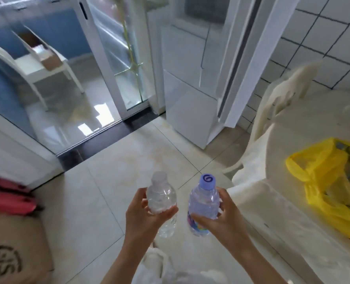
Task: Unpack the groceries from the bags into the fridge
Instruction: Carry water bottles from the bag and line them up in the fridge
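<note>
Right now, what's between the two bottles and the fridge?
Only bare tiled floor lies between the bottles and the closed fridge, per the head view.

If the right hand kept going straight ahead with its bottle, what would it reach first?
Probably the closed fridge. The right hand, gripping the purple-capped bottle, has only bare floor ahead; the chair sits just right of that line, though depth is unclear.

The left hand (144, 214) holds a clear bottle (161, 203); the right hand (219, 218) holds a purple-capped bottle (203, 201). Both are upright over the tiled floor (112, 181). A yellow bag (321, 177) lies on the counter (272, 201), with a white fridge (188, 83) ahead.
</note>
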